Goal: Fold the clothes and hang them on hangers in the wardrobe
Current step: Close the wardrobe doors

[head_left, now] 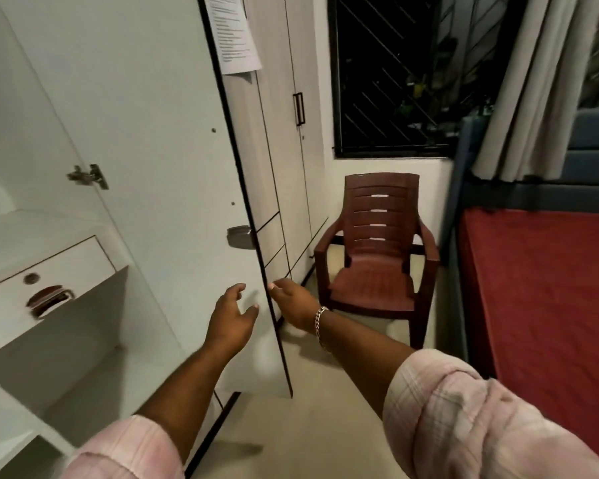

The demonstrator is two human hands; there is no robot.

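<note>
Right hand (293,302) curled round the wardrobe door (146,167) edge, fingers hidden behind it; left hand (232,314) spread, touching nothing. No clothes or hangers visible. Risk: pinched fingers on closing.

The white wardrobe (49,305) stands open; its dark-edged door (146,133) is swung outward; a drawer (45,271) sits shut inside.

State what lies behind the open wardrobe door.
Behind the wardrobe door show closed cupboard doors bearing a printed sheet, and the right hand at its edge. The door hides whatever else stands there.
</note>
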